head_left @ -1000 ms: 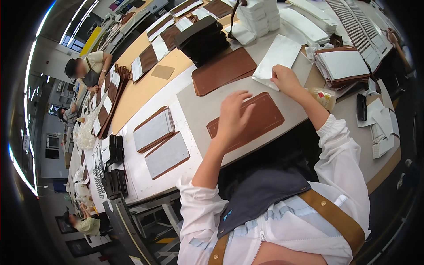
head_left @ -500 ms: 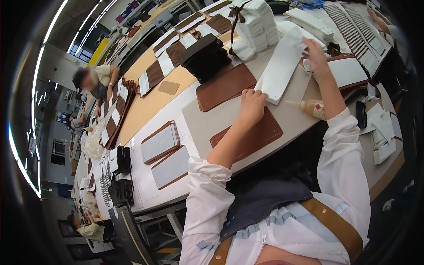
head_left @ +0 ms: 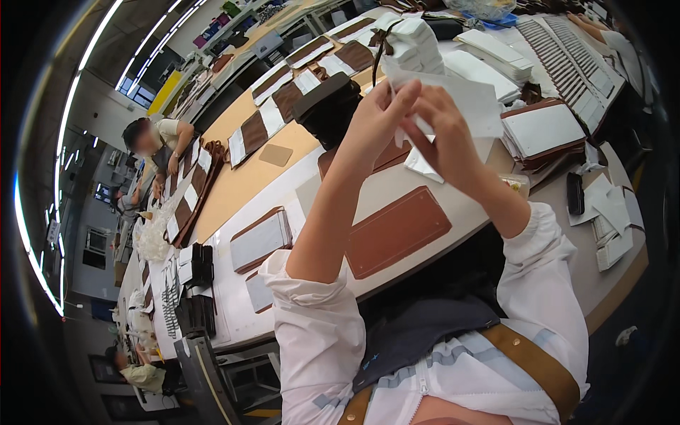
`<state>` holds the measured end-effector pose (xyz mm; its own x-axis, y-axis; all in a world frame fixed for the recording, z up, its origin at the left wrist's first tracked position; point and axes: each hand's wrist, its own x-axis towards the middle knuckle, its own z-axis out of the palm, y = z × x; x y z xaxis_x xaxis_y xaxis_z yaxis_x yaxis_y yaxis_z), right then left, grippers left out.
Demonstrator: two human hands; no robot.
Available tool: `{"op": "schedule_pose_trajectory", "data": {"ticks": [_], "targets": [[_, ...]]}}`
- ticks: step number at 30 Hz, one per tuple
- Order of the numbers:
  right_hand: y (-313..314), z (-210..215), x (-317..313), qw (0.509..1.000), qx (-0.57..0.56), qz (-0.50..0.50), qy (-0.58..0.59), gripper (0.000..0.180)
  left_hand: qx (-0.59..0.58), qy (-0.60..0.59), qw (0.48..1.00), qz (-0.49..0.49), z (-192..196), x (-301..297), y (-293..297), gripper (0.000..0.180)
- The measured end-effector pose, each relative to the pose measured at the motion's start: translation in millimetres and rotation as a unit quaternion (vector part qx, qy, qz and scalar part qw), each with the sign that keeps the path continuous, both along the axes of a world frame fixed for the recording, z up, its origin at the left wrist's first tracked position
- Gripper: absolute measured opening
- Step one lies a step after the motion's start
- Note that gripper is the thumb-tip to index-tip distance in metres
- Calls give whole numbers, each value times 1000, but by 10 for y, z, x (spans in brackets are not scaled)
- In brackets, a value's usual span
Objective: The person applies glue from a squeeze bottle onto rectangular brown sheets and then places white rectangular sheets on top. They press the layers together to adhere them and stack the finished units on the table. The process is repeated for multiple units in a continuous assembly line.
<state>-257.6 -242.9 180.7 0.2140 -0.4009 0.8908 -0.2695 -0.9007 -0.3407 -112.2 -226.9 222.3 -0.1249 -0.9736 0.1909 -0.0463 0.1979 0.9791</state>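
Drawn closer together since a moment earlier, the left hand (head_left: 380, 117) and right hand (head_left: 450, 138) gripped a raised white sheet (head_left: 471, 106); a brown panel (head_left: 400, 232) lay below them.

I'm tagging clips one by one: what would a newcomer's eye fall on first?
First, the white sheet held up by the left hand and right hand, at upper centre. Then the brown panel lying below them in view, and the black stack left of the left hand.
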Motion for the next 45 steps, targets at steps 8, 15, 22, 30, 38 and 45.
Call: {"op": "schedule_pose_trajectory", "data": {"ticks": [8, 15, 22, 30, 38, 45], "targets": [[367, -191, 288, 992, 9, 53, -114, 39, -79, -218, 967, 102, 282, 611, 462, 30], [30, -454, 304, 960, 242, 139, -3, 37, -118, -321, 935, 93, 846, 836, 918, 32], [86, -498, 369, 801, 452, 363, -148, 20, -103, -221, 932, 267, 1009, 1397, 1327, 40], [186, -575, 476, 715, 547, 342, -271, 24, 10, -77, 950, 303, 188, 1692, 1331, 41], [276, -1168, 323, 726, 589, 325, -143, 22, 120, -49, 945, 300, -626, 1656, 1490, 45], [342, -1227, 117, 739, 612, 249, -131, 20, 222, 16, 932, 285, -1562, 1552, 1744, 54]]}}
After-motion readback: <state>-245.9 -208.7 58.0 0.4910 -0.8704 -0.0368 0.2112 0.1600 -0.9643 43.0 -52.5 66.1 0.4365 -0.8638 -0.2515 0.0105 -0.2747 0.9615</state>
